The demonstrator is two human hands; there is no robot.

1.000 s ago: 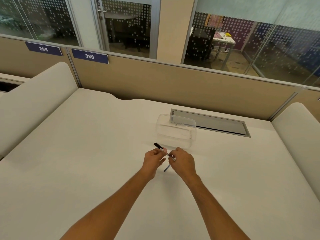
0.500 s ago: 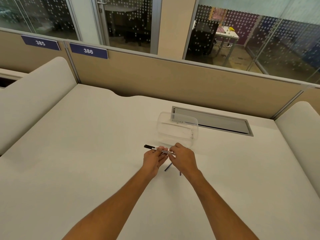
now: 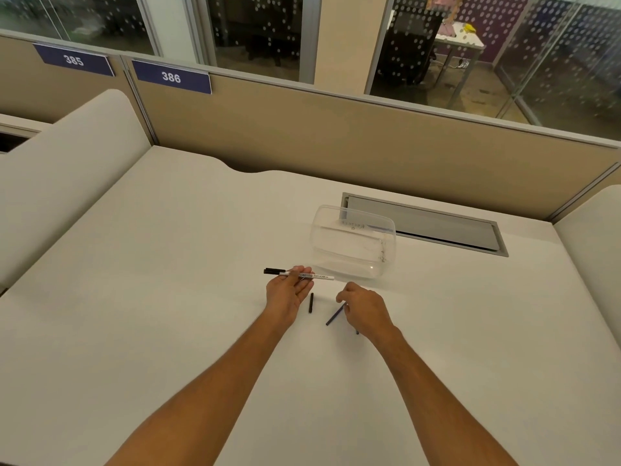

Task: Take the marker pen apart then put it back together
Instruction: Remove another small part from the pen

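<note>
Evidently marker pen white-barrelled, black-capped, printed label.

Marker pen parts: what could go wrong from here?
1. The marker body lies across the left hand's loosely curled fingers; it could roll off.
2. The small black piece lies loose on the desk between the hands; a forearm could knock it.
3. The right hand partly hides the blue rod, so the pickup may fumble.
</note>
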